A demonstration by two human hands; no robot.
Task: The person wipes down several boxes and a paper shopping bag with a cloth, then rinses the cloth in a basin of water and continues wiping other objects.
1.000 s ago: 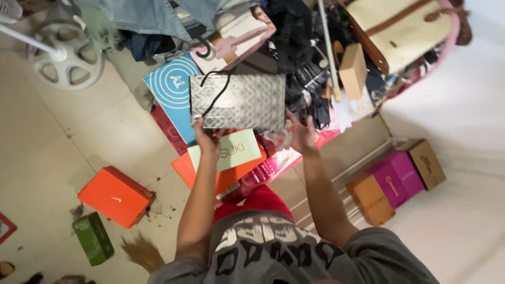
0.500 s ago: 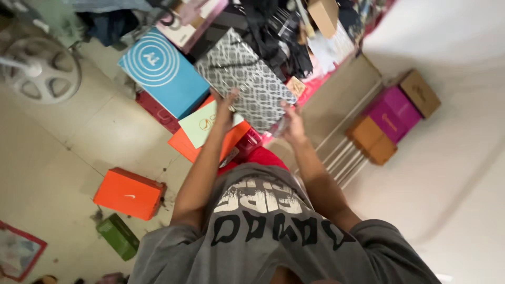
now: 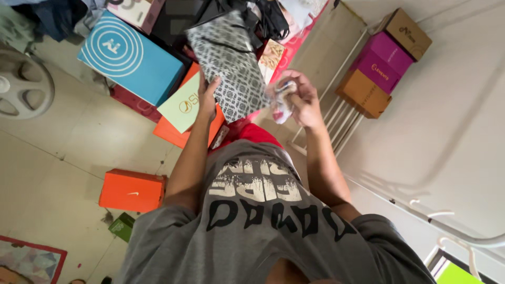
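Observation:
My left hand (image 3: 208, 96) grips the lower left edge of a grey patterned gift bag (image 3: 231, 63) with black cord handles, held tilted above a pile of boxes. My right hand (image 3: 302, 100) is just off the bag's right edge, closed around a crumpled white cloth or paper wad (image 3: 280, 100). Under the bag lie a pale green flat box (image 3: 181, 105) on an orange flat box (image 3: 176, 134), with a large blue box (image 3: 129, 55) to their left.
An orange shoebox (image 3: 131, 190) and a small green box (image 3: 122, 226) lie on the tiled floor at left. Brown, magenta and orange boxes (image 3: 381, 63) are stacked by the wall at right. A round fan base (image 3: 21, 84) sits far left. Black bags and clothes crowd the top.
The bag has tilted and swung further away. My right hand has come off the bag's edge and now clutches the white wad. The view has shifted down and right.

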